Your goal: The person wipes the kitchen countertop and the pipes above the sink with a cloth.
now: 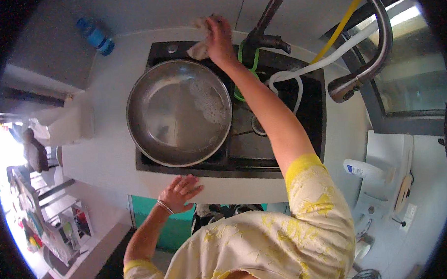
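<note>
At the back of a black sink, my right hand grips a pale cloth. The cloth hangs over the sink's back rim and is partly hidden by my fingers. A wide metal pan rests over the sink's left side, with water and white foam inside. Near the counter's front edge is my left hand, empty, fingers spread; whether it touches the counter is unclear. My right forearm crosses above the right basin, partly covering a green looped strap and a drain.
A dark faucet stands behind the sink. White hose runs into the right basin beneath a curved metal spray tap. Left of the sink, against the wall, is a blue bottle. A window is at the right.
</note>
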Motion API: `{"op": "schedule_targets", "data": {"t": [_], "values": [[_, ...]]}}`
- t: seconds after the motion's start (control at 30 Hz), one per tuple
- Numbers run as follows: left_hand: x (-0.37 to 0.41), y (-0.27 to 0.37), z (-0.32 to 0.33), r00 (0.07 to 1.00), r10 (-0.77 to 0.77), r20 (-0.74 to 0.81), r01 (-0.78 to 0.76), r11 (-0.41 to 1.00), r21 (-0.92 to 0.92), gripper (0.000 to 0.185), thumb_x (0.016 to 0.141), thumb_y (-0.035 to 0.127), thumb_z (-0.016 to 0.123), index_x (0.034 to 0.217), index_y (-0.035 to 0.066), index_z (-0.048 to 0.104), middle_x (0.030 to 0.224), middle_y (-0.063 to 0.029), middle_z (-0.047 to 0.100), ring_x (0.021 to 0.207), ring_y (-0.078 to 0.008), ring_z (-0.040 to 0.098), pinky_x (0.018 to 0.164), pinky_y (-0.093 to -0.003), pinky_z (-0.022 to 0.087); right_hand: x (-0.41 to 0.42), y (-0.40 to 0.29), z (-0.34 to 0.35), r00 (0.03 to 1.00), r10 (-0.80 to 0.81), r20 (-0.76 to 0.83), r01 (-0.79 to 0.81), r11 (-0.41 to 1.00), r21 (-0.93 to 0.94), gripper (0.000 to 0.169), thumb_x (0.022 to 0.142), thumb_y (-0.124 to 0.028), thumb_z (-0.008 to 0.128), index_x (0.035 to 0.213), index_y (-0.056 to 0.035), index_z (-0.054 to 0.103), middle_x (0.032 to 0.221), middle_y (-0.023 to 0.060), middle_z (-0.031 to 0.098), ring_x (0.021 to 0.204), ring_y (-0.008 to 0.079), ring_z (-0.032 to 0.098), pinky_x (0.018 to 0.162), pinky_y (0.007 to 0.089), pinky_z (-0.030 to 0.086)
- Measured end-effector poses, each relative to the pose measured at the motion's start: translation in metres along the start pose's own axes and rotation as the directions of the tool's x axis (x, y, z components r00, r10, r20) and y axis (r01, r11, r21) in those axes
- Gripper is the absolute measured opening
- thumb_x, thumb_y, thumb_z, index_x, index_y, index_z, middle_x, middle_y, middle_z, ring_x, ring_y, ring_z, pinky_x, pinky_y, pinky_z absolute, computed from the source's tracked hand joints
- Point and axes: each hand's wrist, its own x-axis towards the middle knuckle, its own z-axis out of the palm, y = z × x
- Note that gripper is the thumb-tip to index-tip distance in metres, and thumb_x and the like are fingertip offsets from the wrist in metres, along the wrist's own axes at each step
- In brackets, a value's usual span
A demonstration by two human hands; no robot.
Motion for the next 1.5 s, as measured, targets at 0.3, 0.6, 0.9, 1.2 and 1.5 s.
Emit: {"op": "schedule_targets", "data": {"t": [0.3,0.6,0.9,1.2,1.5], "values": [[-0.004,-0.001,0.004,1.000,0.021,0.011,-0.019,0.995,-0.099,0.063,0.078,0.044,0.051,0.137,0.021,0.044,0.145,-0.0071,0.037,0.137,-0.0266,0.028,0.113,-0.0468,0.014,-0.003,0.021,0.040,0.775,0.370,0.512,0.117,0.713,-0.691,0.045,0.089,-0.025,0.050,0.133,-0.0201,0.046,0.141,0.0106,0.038,0.131,0.0339,0.033,0.105,0.0469,0.032],[-0.002,-0.006,0.000,0.996,0.043,-0.081,-0.055,0.986,-0.154,0.073,0.067,0.044,0.062,0.133,0.016,0.046,0.138,-0.0085,0.044,0.128,-0.0257,0.039,0.109,-0.0455,0.027,-0.002,0.064,0.005,0.691,0.557,0.461,-0.111,0.711,-0.694,0.039,0.089,-0.025,0.052,0.125,-0.0092,0.051,0.128,0.0211,0.048,0.107,0.0370,0.054,0.087,0.0457,0.046],[-0.009,-0.006,-0.003,0.991,0.030,-0.130,-0.046,0.992,-0.122,0.072,0.071,0.042,0.062,0.136,0.017,0.043,0.142,-0.0088,0.040,0.130,-0.0258,0.037,0.111,-0.0456,0.022,0.115,-0.001,-0.001,0.735,0.645,-0.211,-0.507,0.728,0.461,0.045,0.090,-0.027,0.057,0.122,0.0014,0.043,0.110,0.0132,0.052,0.098,0.0236,0.054,0.074,0.0356,0.051],[-0.012,-0.006,-0.006,0.992,0.038,-0.124,-0.056,0.987,-0.148,0.070,0.071,0.036,0.061,0.136,0.017,0.043,0.141,-0.0096,0.040,0.131,-0.0268,0.035,0.110,-0.0461,0.022,0.214,-0.051,-0.025,0.812,-0.140,-0.566,-0.075,0.938,-0.340,0.048,0.079,-0.010,0.065,0.121,0.0029,0.044,0.121,0.0216,0.043,0.111,0.0344,0.044,0.092,0.0455,0.039],[-0.013,-0.003,-0.002,0.996,0.083,0.014,-0.080,0.990,-0.115,0.075,0.078,0.044,0.059,0.141,0.014,0.032,0.149,-0.0090,0.026,0.138,-0.0261,0.023,0.113,-0.0465,0.016,0.132,0.034,-0.007,0.751,0.504,-0.427,-0.611,0.774,-0.163,0.044,0.079,-0.001,0.058,0.121,-0.0012,0.045,0.125,0.0197,0.046,0.115,0.0335,0.044,0.095,0.0431,0.038]]}}
